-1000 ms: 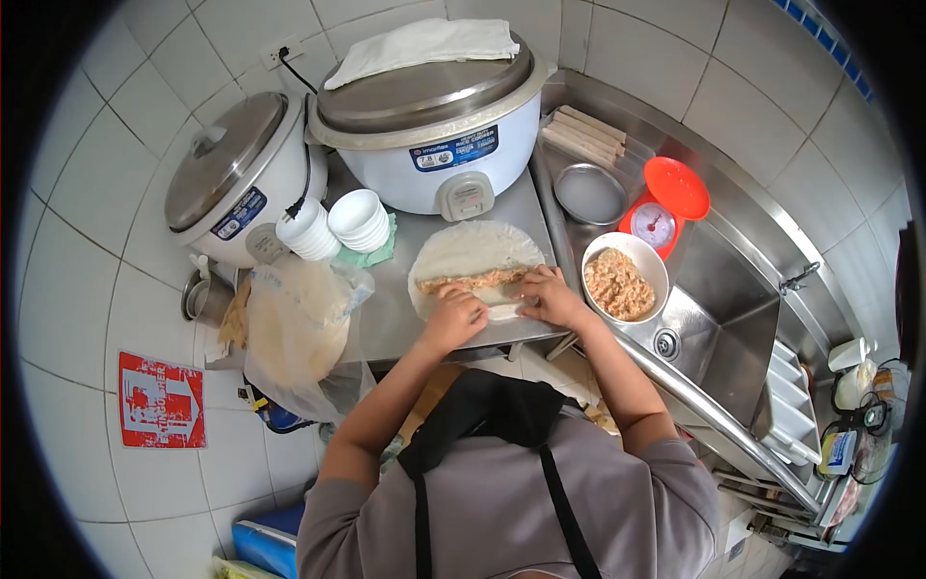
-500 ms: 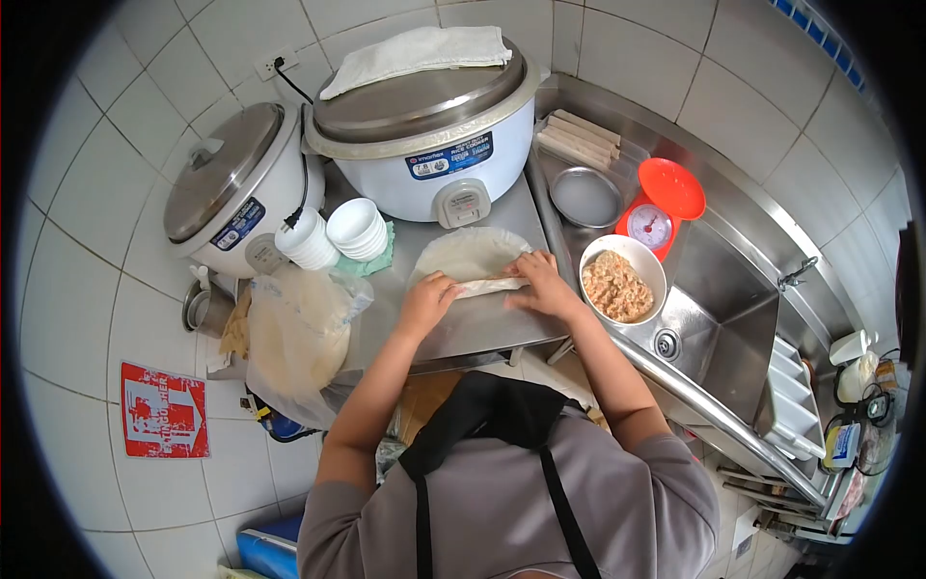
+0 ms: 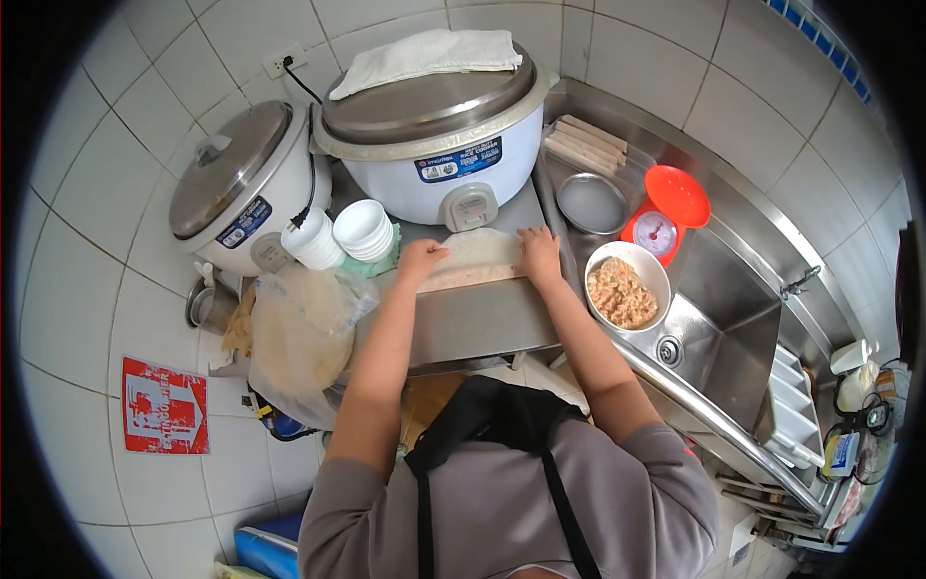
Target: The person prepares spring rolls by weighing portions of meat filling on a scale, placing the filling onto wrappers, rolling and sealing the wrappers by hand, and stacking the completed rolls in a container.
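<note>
A thin, pale spring roll wrapper (image 3: 480,249) lies on the steel counter, its near edge rolled over into a long, filled-looking band. My left hand (image 3: 421,262) has its fingers closed at the wrapper's left side. On the opposite side, my right hand (image 3: 541,257) grips the right edge with bent fingers, partly hiding it. A white bowl (image 3: 664,272) of minced orange-pink filling (image 3: 622,293) stands right of my right hand. Several finished-looking rolls (image 3: 585,145) lie in a tray behind it.
Two rice cookers (image 3: 434,183) stand at the back and left. Stacked white bowls (image 3: 365,230) and a plastic bag of round wrappers (image 3: 301,333) are at the left. A round metal pan (image 3: 591,203), a red scale (image 3: 656,234) and a sink (image 3: 719,304) are at the right.
Both hands have moved from the wrapper's near folded edge outward and upward to its left and right sides. The wrapper's sides look folded inward, making it narrower.
</note>
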Available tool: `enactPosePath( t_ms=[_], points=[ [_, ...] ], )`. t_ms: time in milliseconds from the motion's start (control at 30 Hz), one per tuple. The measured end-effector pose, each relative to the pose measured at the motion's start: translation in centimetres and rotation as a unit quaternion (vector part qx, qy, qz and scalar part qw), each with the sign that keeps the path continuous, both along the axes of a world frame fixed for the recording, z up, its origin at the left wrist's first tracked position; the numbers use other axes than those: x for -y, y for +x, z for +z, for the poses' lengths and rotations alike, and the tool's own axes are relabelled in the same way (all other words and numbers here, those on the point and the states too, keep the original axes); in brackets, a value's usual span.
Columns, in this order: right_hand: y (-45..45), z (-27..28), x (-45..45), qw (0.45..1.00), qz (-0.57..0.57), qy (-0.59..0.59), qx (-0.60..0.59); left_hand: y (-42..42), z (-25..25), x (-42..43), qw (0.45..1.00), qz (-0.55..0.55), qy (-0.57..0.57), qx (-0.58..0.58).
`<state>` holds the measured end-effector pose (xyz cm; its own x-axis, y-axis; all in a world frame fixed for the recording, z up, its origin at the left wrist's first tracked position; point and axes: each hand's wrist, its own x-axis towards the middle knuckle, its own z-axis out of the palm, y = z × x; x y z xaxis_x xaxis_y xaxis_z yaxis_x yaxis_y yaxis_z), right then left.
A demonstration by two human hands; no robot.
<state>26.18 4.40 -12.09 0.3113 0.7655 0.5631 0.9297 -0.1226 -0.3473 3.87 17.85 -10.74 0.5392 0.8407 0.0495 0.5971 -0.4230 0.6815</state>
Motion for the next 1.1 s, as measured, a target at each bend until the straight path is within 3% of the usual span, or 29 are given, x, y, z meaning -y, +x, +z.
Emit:
enactPosePath(
  t_ms=[100,133,167,200,233,333,467,633,733,867,967,1100],
  points=[
    [-3.7,2.8,0.9,0.996,0.061,-0.059,0.014,1.0,0.2,0.5,0.999,0.041,0.033,0.000],
    [-4.9,1.8,0.3,0.987,0.152,0.043,-0.025,1.1,0.1,0.5,0.998,0.044,0.034,-0.009],
    [-6.4,0.8,-0.2,0.972,0.219,0.061,-0.061,1.1,0.0,0.6,0.998,0.047,0.033,-0.018],
    [-7.6,1.5,-0.5,0.957,0.257,-0.064,-0.118,1.0,-0.2,0.6,0.999,0.035,0.022,-0.017],
    [-8.7,0.9,-1.1,0.951,0.279,-0.057,-0.122,0.9,-0.3,0.3,1.000,0.024,0.012,-0.016],
    [-10.0,0.0,-1.8,0.955,0.275,-0.102,-0.039,0.8,-1.0,-0.9,1.000,-0.006,0.007,-0.022],
    [-10.1,0.8,-1.9,0.945,0.281,-0.160,-0.043,0.1,-1.1,-1.8,0.992,-0.050,-0.113,-0.007],
    [-11.4,1.2,-2.7,0.941,0.282,-0.167,-0.078,0.1,-1.9,-2.1,0.983,-0.067,-0.163,0.049],
    [-11.4,2.4,-3.3,0.908,0.299,-0.292,-0.040,0.0,-1.4,-1.6,0.978,-0.068,-0.184,0.068],
    [-12.9,0.4,-4.1,0.908,0.344,-0.227,-0.069,0.0,-2.7,-2.4,0.952,-0.082,-0.278,0.099],
    [-12.6,0.1,-4.0,0.908,0.347,-0.223,-0.072,0.1,-0.2,-0.5,0.973,-0.087,-0.201,0.071],
    [-9.7,2.0,-2.6,0.921,0.284,-0.257,-0.074,0.3,-1.0,-0.4,0.984,-0.061,-0.154,0.062]
  ],
)
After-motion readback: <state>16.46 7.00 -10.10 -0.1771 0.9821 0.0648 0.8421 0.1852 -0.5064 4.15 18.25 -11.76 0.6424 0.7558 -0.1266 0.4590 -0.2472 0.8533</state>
